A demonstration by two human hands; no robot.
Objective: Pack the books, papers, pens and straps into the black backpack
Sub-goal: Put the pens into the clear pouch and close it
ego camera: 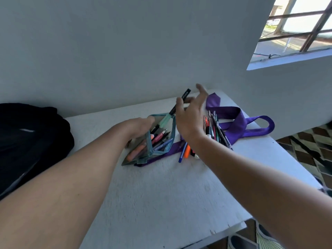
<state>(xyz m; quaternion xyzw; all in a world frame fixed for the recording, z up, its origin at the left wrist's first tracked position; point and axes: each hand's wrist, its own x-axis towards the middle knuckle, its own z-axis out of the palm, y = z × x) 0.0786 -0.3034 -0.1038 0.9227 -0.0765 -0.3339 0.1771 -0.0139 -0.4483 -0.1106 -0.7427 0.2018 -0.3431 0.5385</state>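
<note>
The black backpack (27, 141), cut off at the left frame edge, lies on the white table (161, 194). The left hand (138, 127) pinches open a clear pencil pouch (152, 144) containing several pens; its fingertips are hidden. The right hand (190, 112), fingers spread and blurred, holds a black-and-green marker (172, 112) over the pouch. Loose pens (215, 130) rest on a purple strap (242, 123).

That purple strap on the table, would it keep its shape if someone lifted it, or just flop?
Probably flop. The purple strap already lies in loose folds and a loop on the white table, so it looks like soft woven webbing. Lifted at one point, the rest would likely dangle and drag. Loose pens lie on part of it, so pulling it might scatter them.
</note>
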